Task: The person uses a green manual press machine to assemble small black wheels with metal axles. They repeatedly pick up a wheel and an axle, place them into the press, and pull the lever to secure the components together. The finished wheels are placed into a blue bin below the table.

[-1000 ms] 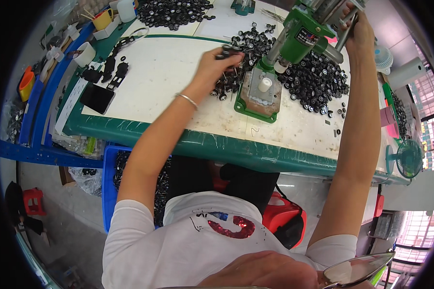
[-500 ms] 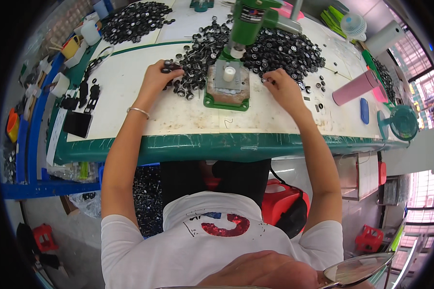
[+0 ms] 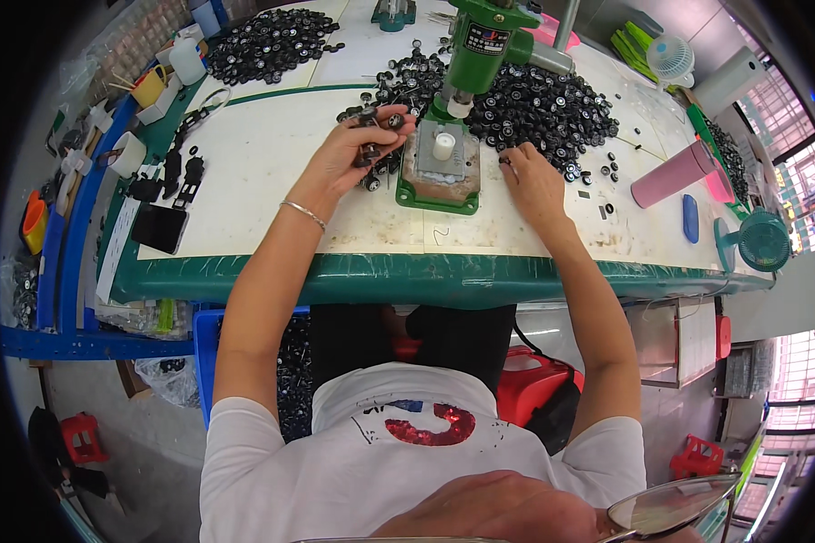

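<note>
Above white tabletop (image 3: 263, 163), left grip (image 3: 351, 149) curls loosely round wheels (image 3: 395, 120).

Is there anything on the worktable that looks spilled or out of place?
Only slightly: a few small black wheels lie scattered off the right edge of the big pile beside the green press, as if strayed.

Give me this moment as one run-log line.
left hand: holds black wheeled parts | right hand: at small dark piece, grip unclear | between hands: green press | right of press: black wheel pile
</note>
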`<state>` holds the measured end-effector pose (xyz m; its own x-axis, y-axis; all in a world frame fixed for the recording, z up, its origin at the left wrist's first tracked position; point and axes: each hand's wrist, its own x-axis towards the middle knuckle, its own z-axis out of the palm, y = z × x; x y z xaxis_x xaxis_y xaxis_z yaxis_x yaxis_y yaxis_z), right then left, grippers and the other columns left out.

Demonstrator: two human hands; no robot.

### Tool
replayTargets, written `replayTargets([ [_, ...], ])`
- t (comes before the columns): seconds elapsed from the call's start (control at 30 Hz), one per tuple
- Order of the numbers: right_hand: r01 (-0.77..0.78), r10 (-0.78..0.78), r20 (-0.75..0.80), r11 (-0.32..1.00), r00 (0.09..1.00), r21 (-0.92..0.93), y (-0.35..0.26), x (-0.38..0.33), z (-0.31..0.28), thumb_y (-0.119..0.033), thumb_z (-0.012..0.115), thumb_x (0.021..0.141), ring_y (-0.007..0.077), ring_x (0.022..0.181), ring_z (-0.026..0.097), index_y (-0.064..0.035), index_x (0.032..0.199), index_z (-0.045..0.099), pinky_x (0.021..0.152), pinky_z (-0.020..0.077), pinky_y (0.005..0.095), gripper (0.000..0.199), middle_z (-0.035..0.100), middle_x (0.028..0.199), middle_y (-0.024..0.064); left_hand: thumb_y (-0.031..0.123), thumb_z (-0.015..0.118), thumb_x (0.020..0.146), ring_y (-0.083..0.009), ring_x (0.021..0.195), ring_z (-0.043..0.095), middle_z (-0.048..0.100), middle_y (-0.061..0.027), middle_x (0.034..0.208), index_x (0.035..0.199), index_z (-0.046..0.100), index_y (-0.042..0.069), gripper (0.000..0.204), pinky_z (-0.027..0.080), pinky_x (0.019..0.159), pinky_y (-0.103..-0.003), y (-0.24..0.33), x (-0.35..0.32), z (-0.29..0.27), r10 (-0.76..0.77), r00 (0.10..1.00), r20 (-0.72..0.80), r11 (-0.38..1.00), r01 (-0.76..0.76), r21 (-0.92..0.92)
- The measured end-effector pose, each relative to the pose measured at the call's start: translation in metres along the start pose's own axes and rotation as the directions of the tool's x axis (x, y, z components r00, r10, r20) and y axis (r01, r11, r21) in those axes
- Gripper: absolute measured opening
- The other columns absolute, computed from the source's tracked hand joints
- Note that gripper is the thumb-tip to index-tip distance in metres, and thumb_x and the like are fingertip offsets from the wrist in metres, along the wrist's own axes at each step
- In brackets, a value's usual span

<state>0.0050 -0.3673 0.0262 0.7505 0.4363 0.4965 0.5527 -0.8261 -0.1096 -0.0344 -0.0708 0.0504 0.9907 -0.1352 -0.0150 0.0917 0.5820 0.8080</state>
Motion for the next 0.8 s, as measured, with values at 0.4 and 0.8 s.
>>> replayTargets([
  [0.4, -0.242, 0.264, 0.096, 0.602, 0.960, 0.761, -0.029, 0.027, 0.000, -0.017, 0.055, 0.094, 0.0145, 0.072, 0.060, -0.0045, 0.103, 0.066, 0.065, 0.0467, 0.0262, 0.019, 0.064, 0.095, 0.0055, 0.008, 0.072, 0.082, -0.0116, 0.077, 0.064, 0.071, -0.0095, 0.093, 0.102, 0.065, -0.002, 0.024, 0.047, 0.064, -0.022, -0.026, 0.015, 0.025, 0.129, 0.986, -0.107, 0.983, -0.114, 0.143],
  [0.8, -0.491, 0.261, 0.425, 0.297, 0.867, 0.819, -0.065, 0.050, 0.007, -0.017, 0.064, 0.088, 0.0089, 0.071, 0.053, -0.0055, 0.107, 0.068, 0.060, 0.0420, 0.0236, 0.022, 0.058, 0.089, 0.0010, 0.009, 0.074, 0.081, -0.0098, 0.076, 0.062, 0.070, -0.0077, 0.092, 0.096, 0.069, 0.000, 0.019, 0.049, 0.071, -0.024, -0.030, 0.009, 0.025, 0.260, 0.960, -0.108, 0.926, -0.216, 0.310],
])
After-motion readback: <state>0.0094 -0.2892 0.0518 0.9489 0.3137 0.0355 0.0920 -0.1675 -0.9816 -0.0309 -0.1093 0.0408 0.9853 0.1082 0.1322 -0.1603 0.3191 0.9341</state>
